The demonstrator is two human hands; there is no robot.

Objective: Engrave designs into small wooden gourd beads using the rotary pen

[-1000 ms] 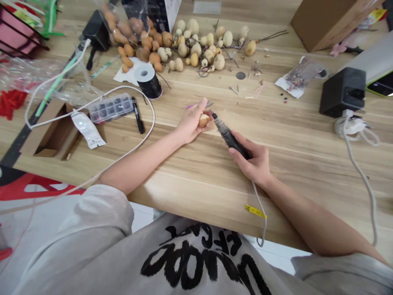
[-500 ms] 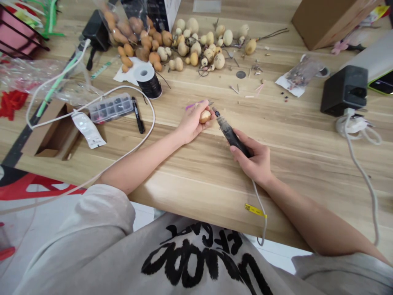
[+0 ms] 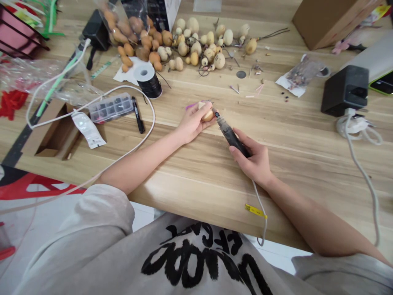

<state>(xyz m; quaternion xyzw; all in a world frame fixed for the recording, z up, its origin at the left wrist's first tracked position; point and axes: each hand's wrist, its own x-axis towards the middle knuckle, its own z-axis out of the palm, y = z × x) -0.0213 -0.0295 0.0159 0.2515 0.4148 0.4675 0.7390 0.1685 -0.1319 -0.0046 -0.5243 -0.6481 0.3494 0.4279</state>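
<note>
My left hand is closed around a small tan gourd, its fingers covering much of it. In my right hand lies a dark rotary tool, its tip pointing up and left at the gourd. The tip is at or very near the gourd's right side; I cannot tell whether they touch. From the tool's rear a white cord with a yellow tag hangs over the table edge. A thin purple item shows just behind my left hand.
Several small gourds lie at the back, beside a plastic bag of brown ones. A spool of black cord, a compartment box and a marker are left. A black power adapter stands right.
My left hand has turned the gourd slightly, so a different part of it shows. The rotary tool's tip has come a little closer to it.
</note>
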